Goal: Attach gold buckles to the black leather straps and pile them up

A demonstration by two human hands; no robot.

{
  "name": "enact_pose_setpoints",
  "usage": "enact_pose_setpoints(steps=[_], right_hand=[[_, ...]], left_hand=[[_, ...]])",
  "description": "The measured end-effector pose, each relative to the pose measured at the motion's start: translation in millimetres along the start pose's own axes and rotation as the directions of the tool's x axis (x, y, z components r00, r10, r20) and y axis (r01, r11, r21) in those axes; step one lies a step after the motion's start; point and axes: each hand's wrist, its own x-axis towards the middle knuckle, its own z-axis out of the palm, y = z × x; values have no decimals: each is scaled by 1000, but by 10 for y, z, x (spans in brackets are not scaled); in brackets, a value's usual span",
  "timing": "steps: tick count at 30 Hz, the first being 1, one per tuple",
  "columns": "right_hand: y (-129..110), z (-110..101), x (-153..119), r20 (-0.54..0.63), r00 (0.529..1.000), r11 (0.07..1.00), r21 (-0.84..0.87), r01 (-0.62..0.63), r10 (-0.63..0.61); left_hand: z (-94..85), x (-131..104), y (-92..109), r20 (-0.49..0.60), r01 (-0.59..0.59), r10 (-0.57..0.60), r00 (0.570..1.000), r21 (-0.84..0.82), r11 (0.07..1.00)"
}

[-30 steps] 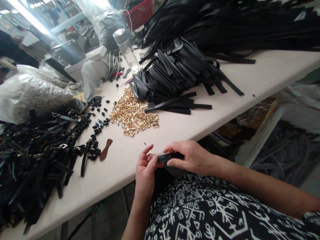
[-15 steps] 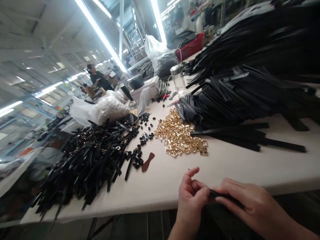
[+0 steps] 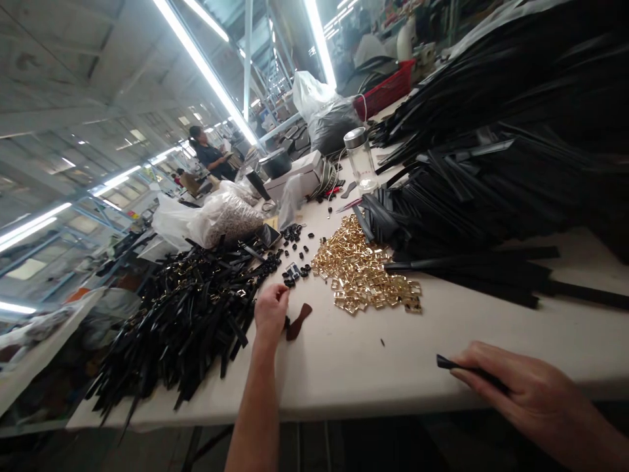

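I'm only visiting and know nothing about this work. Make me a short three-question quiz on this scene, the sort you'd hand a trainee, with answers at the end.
1. True or false: the right hand holds a black strip.

2. Which of these is nearest the left hand?
A) the lidded glass bottle
B) the brown bow-shaped piece
C) the red basket

3. Fill in the missing word: the heap of small shiny pieces on the table is ____ in colour.

Key: 1. True. 2. B. 3. Gold.
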Motion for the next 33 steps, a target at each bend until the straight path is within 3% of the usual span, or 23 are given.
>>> enact_pose_setpoints(steps=[4, 10, 13, 16, 18, 20, 22, 24, 28, 33], right_hand=[[3, 18, -11, 71, 995, 996, 55, 68, -72], [4, 15, -9, 68, 996, 994, 99, 43, -50], [-23, -13, -4, 92, 996, 989, 148, -8, -6], [-100, -56, 1, 86, 995, 979, 193, -58, 42], [-194, -88, 13, 56, 997, 974, 218, -60, 49], [-311, -117, 35, 22, 1000, 972, 234, -24, 19], [-424, -138, 64, -24, 999, 973, 228, 33, -28], [-509, -152, 83, -59, 995, 979, 186, 86, -76], [-581, -168, 59, -58, 990, 992, 0, 129, -129], [-580, -189, -29, -22, 984, 975, -142, 172, -177]], left_hand=[[-47, 300, -103, 29, -10, 6, 1000, 144, 990], [4, 420, 79, 67, -2, -4, 998, 94, 996], [46, 212, 250, 78, 16, -12, 997, -55, 998], [208, -309, 480, 150, 48, -8, 989, -266, 963], [365, -750, 659, 241, 144, -29, 970, -478, 867], [521, -1160, 841, 386, 351, -75, 919, -720, 598], [657, -1472, 1004, 521, 524, -99, 848, -795, 305], [762, -1670, 1131, 595, 604, -104, 797, -782, 154], [863, -1830, 1273, 636, 641, -96, 766, -767, 37], [869, -1879, 1327, 629, 635, -102, 771, -772, 41]])
